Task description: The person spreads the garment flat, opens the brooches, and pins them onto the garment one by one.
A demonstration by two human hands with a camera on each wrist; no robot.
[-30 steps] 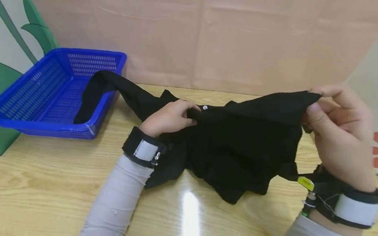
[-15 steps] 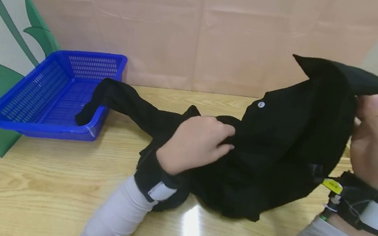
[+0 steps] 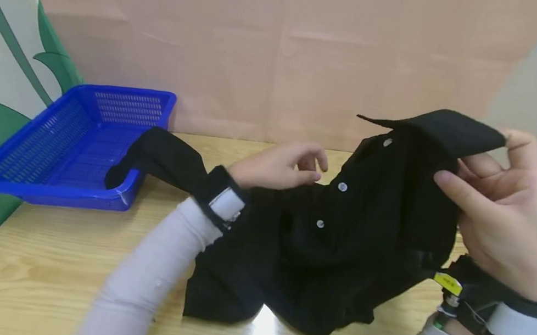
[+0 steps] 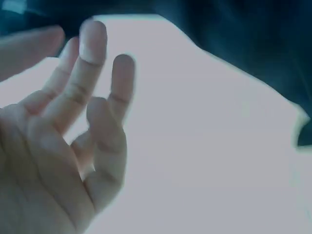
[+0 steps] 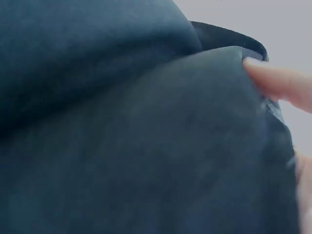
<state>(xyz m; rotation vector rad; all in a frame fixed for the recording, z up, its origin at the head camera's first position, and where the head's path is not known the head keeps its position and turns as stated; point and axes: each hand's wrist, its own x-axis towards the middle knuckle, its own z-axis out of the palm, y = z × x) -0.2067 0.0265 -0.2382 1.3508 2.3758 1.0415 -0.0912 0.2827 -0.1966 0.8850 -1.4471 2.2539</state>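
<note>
A black button-up shirt (image 3: 359, 244) with white buttons hangs partly raised over the table. My right hand (image 3: 506, 217) grips it by the collar (image 3: 444, 129); in the right wrist view a fingertip (image 5: 278, 83) presses the edge of the dark cloth (image 5: 146, 146). Over the shirt's left part is my left hand (image 3: 284, 164), its fingers loosely bent. The left wrist view shows that hand (image 4: 63, 136) with nothing between its fingers, just short of the dark cloth (image 4: 253, 39). One sleeve (image 3: 165, 156) drapes over the basket's rim.
A blue plastic basket (image 3: 46, 195) stands at the left of the wooden table (image 3: 63, 266). A pinkish sheet (image 3: 227, 52) covers the wall at the back. Flower-patterned panels flank it on both sides.
My right hand raised the shirt to the right, then came partway back, turning the buttoned front into view. My left hand has let go of the cloth and moved up off it.
</note>
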